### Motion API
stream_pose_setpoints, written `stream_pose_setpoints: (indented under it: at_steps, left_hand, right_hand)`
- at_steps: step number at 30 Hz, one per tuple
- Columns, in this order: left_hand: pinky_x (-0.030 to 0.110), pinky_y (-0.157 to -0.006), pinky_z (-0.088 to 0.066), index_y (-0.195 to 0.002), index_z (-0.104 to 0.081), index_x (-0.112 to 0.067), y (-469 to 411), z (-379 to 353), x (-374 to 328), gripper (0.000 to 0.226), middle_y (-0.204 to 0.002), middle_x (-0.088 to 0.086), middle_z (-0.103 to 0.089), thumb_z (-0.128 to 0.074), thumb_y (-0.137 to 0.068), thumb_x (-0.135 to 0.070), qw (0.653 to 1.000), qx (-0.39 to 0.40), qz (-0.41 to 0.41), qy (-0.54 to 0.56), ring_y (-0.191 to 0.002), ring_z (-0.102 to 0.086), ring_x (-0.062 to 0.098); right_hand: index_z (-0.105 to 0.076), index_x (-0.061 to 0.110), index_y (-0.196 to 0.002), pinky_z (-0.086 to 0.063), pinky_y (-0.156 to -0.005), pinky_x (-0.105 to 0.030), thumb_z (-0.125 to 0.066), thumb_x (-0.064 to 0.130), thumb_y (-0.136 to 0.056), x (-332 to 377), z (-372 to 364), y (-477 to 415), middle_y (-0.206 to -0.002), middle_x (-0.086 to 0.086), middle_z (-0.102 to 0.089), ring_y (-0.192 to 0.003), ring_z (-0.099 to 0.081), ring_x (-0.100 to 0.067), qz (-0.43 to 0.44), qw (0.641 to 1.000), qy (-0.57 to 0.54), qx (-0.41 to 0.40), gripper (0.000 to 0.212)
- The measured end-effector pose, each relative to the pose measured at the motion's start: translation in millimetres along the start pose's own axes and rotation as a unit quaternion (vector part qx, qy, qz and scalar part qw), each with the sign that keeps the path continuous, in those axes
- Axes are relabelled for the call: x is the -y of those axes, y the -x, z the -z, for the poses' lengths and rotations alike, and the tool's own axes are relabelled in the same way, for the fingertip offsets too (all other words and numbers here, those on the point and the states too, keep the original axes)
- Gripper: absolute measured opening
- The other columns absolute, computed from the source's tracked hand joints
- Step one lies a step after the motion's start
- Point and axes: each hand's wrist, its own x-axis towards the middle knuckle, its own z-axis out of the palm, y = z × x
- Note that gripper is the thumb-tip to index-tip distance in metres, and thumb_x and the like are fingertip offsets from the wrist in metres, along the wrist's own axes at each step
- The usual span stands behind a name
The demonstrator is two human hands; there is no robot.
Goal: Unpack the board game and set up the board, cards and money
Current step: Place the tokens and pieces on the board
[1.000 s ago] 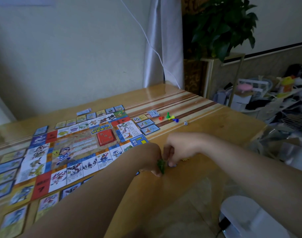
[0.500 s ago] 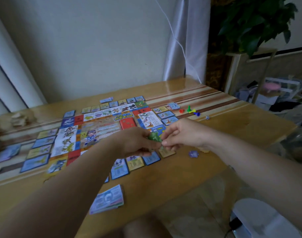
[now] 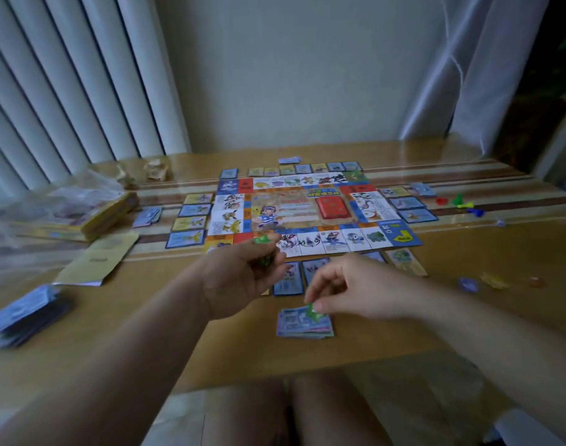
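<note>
**Q:** Left?
**A:** My left hand (image 3: 243,278) is curled round a few small green pieces (image 3: 263,240), which poke out above my fingers. It is held over the near edge of the board (image 3: 307,210).

**Q:** Right?
**A:** My right hand (image 3: 349,288) pinches one green piece (image 3: 312,312) between thumb and forefinger, other fingers loose. It is just over the stack of notes (image 3: 304,326), and I can't tell if it touches.

**Q:** Board?
**A:** Flat, mid-table (image 3: 210,349), with a red deck (image 3: 333,207) in its centre. Property cards (image 3: 186,238) lie in rows along its sides, just beside the edges.

**Q:** Rest?
**A:** The coloured pawns (image 3: 458,201) are well off to the right. A second pile of notes (image 3: 27,313) is near the left edge, and the yellow box (image 3: 104,214) is far left, blurred. There are small blue, yellow and red tokens (image 3: 468,284) near right.
</note>
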Motion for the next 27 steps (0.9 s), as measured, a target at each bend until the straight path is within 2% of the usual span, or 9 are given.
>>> stream_pose_setpoints:
  at_steps: [4,7,11,13,16,18,21,25,27]
  left_hand:
    - [0.024,-0.057,-0.058,-0.093,-0.061,-0.004,2,5,8,0.011,-0.069,0.007,-0.064,-0.051,-0.094,-0.006,0.999,-0.016,0.001,0.035,-0.064,-0.063,0.014]
    - [0.025,-0.058,-0.059,-0.096,-0.061,-0.004,1,-5,13,0.012,-0.074,0.008,-0.065,-0.052,-0.095,-0.011,0.999,-0.017,0.007,0.031,-0.064,-0.064,0.015]
    - [0.031,-0.063,-0.06,-0.102,-0.062,-0.003,-2,-20,18,0.029,-0.079,0.013,-0.07,-0.043,-0.101,-0.025,0.997,-0.017,0.033,0.074,-0.074,-0.067,0.02]
    - [0.034,-0.066,-0.059,-0.107,-0.061,-0.002,-2,-26,22,0.031,-0.085,0.015,-0.069,-0.04,-0.102,-0.024,0.995,-0.021,0.043,0.093,-0.08,-0.067,0.023]
    - [0.037,-0.068,-0.057,-0.109,-0.06,-0.002,-4,-36,30,0.032,-0.091,0.018,-0.068,-0.035,-0.103,-0.021,0.992,-0.014,0.052,0.113,-0.082,-0.066,0.026]
    - [0.04,-0.069,-0.056,-0.111,-0.06,0.0,-6,-44,34,0.035,-0.092,0.02,-0.068,-0.033,-0.103,-0.021,0.989,0.0,0.066,0.129,-0.08,-0.067,0.027]
    - [0.039,-0.068,-0.057,-0.112,-0.059,0.003,-13,-57,37,0.037,-0.098,0.021,-0.067,-0.032,-0.102,-0.02,0.986,0.023,0.077,0.144,-0.081,-0.066,0.026]
    - [0.04,-0.072,-0.055,-0.109,-0.056,0.005,-24,-76,36,0.034,-0.108,0.021,-0.066,-0.032,-0.102,-0.018,0.986,0.051,0.087,0.135,-0.087,-0.065,0.025]
    - [0.044,-0.073,-0.054,-0.111,-0.055,0.008,-30,-85,33,0.034,-0.115,0.023,-0.064,-0.032,-0.102,-0.016,0.987,0.054,0.085,0.128,-0.095,-0.063,0.028]
  right_hand:
    - [-0.065,0.031,-0.078,-0.048,-0.071,-0.018,-0.07,0.022,-0.084,-10,11,10,-0.08,0.011,-0.069,-0.07,-0.061,0.006,-0.029,0.998,0.056,0.014,0.013]
    - [-0.063,0.031,-0.074,-0.049,-0.069,-0.021,-0.071,0.021,-0.083,-18,13,14,-0.075,0.011,-0.066,-0.067,-0.06,0.004,-0.051,0.995,0.09,0.019,0.016]
    - [-0.061,0.031,-0.072,-0.041,-0.06,-0.013,-0.074,0.026,-0.08,-23,8,15,-0.073,0.012,-0.061,-0.066,-0.055,0.003,-0.04,0.989,0.144,-0.016,0.016]
    - [-0.061,0.032,-0.07,-0.041,-0.062,-0.015,-0.075,0.028,-0.078,-23,12,15,-0.073,0.01,-0.061,-0.068,-0.055,0.0,-0.023,0.985,0.157,-0.064,0.017]
    - [-0.064,0.028,-0.073,-0.037,-0.056,-0.011,-0.071,0.027,-0.082,-19,29,16,-0.068,0.011,-0.061,-0.059,-0.051,0.003,0.028,0.981,0.053,-0.186,0.012]
    - [-0.066,0.027,-0.077,-0.036,-0.053,-0.01,-0.07,0.031,-0.082,-13,39,16,-0.068,0.015,-0.06,-0.054,-0.048,0.004,0.051,0.974,0.009,-0.219,0.007]
    - [-0.064,0.034,-0.082,-0.034,-0.056,-0.01,-0.075,0.038,-0.076,-9,40,13,-0.083,0.016,-0.054,-0.065,-0.05,0.01,0.047,0.974,0.052,-0.214,0.012]
    - [-0.064,0.028,-0.085,-0.045,-0.075,-0.022,-0.08,0.035,-0.07,-13,49,0,-0.093,0.015,-0.05,-0.083,-0.054,0.001,0.016,0.975,0.09,-0.205,0.023]
    - [-0.063,0.026,-0.082,-0.045,-0.071,-0.019,-0.08,0.031,-0.072,-16,62,-6,-0.092,0.014,-0.054,-0.083,-0.055,-0.002,0.0,0.982,0.07,-0.178,0.02]
